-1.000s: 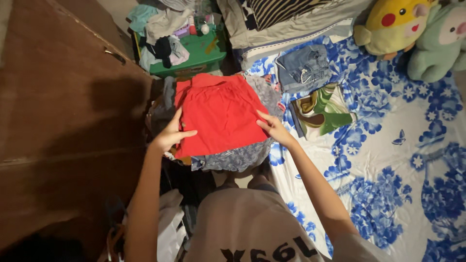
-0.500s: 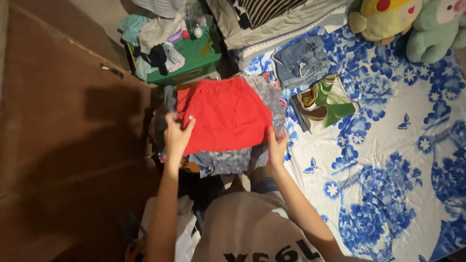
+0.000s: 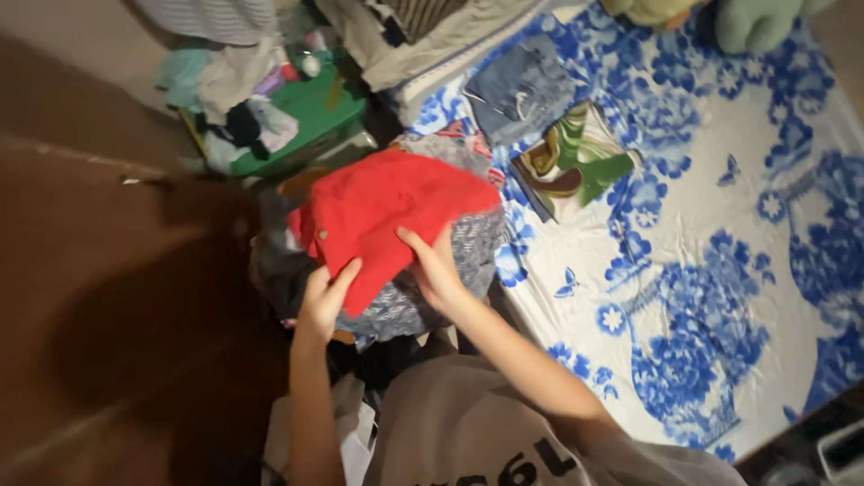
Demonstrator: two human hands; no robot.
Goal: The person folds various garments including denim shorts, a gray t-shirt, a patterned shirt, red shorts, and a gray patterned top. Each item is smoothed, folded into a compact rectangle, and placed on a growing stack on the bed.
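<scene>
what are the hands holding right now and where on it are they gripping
Both hands grip the red garment along its near edge: the left hand at the lower corner, the right hand beside it.

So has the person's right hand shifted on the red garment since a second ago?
Yes. The right hand has moved from the red garment's right edge, nearest the green patterned fold, to its near edge beside the left hand.

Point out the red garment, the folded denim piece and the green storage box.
red garment (image 3: pixel 387 211), head view, middle of the cloth.
folded denim piece (image 3: pixel 520 88), head view, centre of the fold.
green storage box (image 3: pixel 310 112), head view, bare lid top.
</scene>
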